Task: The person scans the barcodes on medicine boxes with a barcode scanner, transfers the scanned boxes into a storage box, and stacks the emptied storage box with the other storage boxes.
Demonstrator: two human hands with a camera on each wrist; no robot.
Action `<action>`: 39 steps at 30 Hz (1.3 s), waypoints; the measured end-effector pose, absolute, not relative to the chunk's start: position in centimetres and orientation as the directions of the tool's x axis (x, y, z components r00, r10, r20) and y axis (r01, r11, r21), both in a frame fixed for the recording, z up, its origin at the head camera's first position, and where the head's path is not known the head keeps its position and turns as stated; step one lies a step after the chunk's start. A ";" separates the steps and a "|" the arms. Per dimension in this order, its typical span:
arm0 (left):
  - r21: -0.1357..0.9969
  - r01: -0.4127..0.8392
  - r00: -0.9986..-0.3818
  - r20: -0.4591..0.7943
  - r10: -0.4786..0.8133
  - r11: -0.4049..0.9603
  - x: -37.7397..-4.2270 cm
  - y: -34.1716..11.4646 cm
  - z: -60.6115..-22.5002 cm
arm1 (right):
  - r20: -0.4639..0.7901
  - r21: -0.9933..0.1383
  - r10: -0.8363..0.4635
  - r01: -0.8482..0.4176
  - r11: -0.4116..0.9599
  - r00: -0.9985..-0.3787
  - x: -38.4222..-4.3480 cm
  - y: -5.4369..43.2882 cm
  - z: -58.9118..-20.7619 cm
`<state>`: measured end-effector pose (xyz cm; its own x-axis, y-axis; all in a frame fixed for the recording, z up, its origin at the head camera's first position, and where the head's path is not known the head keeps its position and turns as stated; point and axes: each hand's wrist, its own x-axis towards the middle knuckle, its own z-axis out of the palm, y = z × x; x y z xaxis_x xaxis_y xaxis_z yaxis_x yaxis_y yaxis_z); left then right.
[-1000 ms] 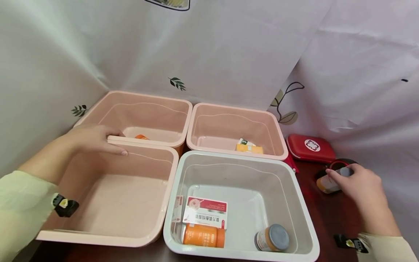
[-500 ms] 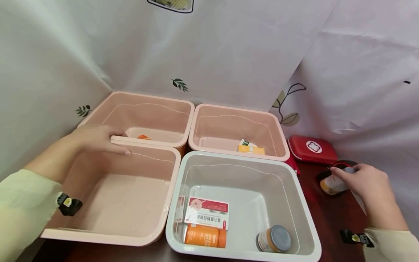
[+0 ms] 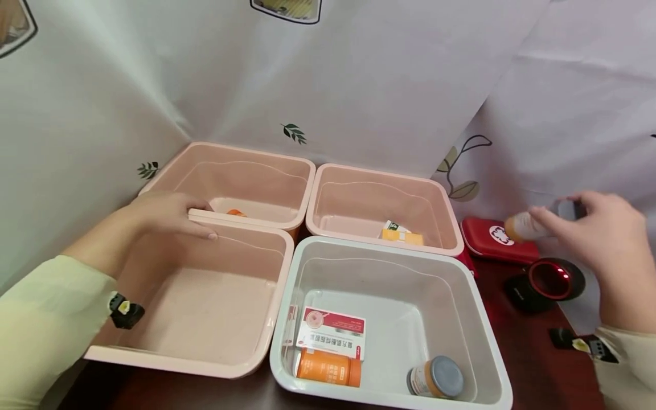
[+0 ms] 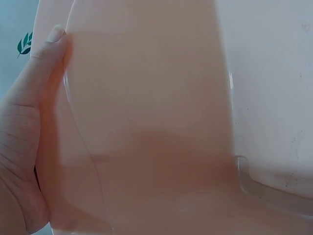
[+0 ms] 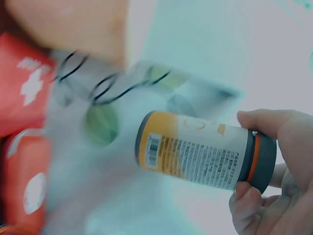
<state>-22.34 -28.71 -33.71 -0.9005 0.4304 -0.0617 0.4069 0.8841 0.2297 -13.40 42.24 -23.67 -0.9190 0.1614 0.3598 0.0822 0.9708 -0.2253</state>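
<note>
Two hands, both gripping. Right hand (image 3: 610, 233), right of frame: thumb and fingertips close on the dark cap of a yellow-and-white bottle (image 5: 195, 152), tilted in the air, overlapping the red case (image 3: 482, 239) in the head view. That hold probably serves to leave the printed label uncovered. Left hand (image 3: 164, 213), left of frame: thumb inside the near pink bin (image 3: 220, 313), other fingers hooked over its rim, tips hidden; perhaps you are steadying it.

One black device (image 3: 556, 279), red ring lit, below your right hand, seemingly angled to face a held item. One grey bin (image 3: 394, 324), lower centre: red-and-white carton (image 3: 333, 330), orange bottle (image 3: 328, 367) beside it, grey-capped bottle (image 3: 435, 377) lower right. Two far pink bins, upper centre: a bit of orange in the left, a yellow box (image 3: 402, 236) in the right. The bins sit close together, likely for easy reach.

Surface: dark reddish table (image 3: 528, 347). Room: pale leaf-printed sheeting (image 3: 369, 85), creased, behind everything.
</note>
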 end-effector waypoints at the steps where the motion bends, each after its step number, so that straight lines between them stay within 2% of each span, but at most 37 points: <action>1: 0.233 0.407 -0.900 -0.061 0.431 0.883 -22.3 -28.7 -33.7 | 0.384 -0.233 0.127 0.036 0.972 -0.915 -13.8 41.2 -22.9; 4: 0.247 0.407 -0.899 -0.062 0.433 0.880 -22.2 -28.4 -33.8 | 0.400 -0.299 0.044 -0.086 0.950 -0.915 -14.9 37.7 -20.8; 8: 0.278 0.395 -0.901 -0.068 0.429 0.875 -22.2 -27.8 -33.7 | 0.318 -0.441 -0.070 -0.213 0.872 -0.945 -16.5 32.9 -19.6; 11: 0.299 0.397 -0.901 -0.055 0.430 0.868 -22.4 -27.1 -33.6 | 0.207 -0.539 -0.170 -0.258 0.802 -0.963 -17.7 29.4 -19.3; 15: 0.316 0.403 -0.897 -0.047 0.439 0.859 -22.4 -26.2 -33.9 | 0.110 -0.621 -0.281 -0.287 0.730 -0.953 -19.0 25.0 -19.7; 24: 0.320 0.387 -0.905 -0.046 0.422 0.865 -22.1 -24.9 -34.0 | 0.170 -0.801 -0.333 -0.327 0.501 -0.927 -22.0 18.0 -23.3; 30: 0.309 0.381 -0.908 -0.053 0.416 0.871 -22.3 -24.6 -33.9 | 0.199 -0.864 -0.341 -0.329 0.383 -0.919 -22.7 14.8 -27.0; 35: 0.310 0.381 -0.908 -0.051 0.416 0.871 -22.5 -24.6 -34.1 | 0.193 -0.859 -0.392 -0.348 0.375 -0.899 -22.7 13.8 -29.2; 39: 0.303 0.375 -0.912 -0.049 0.407 0.876 -22.3 -24.9 -33.9 | 0.223 -0.821 -0.455 -0.418 0.390 -0.862 -22.9 13.3 -29.6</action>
<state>-22.28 -24.88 -33.89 -0.9120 0.4073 -0.0486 0.3751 0.8761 0.3031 -22.93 13.27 -29.61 -0.8622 -0.4550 0.2227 -0.4177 0.3899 -0.8207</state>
